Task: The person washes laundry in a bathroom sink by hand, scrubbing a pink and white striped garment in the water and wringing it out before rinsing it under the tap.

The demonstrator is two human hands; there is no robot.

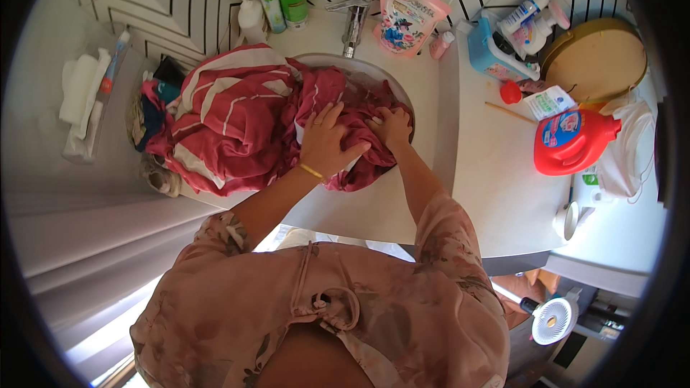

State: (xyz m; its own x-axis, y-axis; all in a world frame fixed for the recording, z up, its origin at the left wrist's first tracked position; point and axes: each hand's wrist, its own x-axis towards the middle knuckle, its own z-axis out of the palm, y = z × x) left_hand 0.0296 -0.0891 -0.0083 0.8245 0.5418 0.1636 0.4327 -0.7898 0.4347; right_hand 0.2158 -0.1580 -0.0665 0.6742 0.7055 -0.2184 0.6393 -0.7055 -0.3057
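Note:
A large bundle of red fabric with white stripes (237, 113) lies on the counter at the left and runs into a round washbasin (405, 91). My left hand (326, 143) rests on the cloth at the basin, its fingers spread. My right hand (392, 126) is on the darker red cloth inside the basin, fingers bent over a fold; whether it grips the fold is hard to tell. Behind the basin stands a chrome faucet (353, 27). Some water seems to show in the basin below it, partly hidden by the cloth.
Pump bottles (294, 2) stand behind the basin, with a pink refill pouch (407, 24) right of the faucet. On the right counter are a blue basket (493, 51), a round tan container (595, 59) and a red detergent jug (571, 143). Shoes (159, 178) sit at the left.

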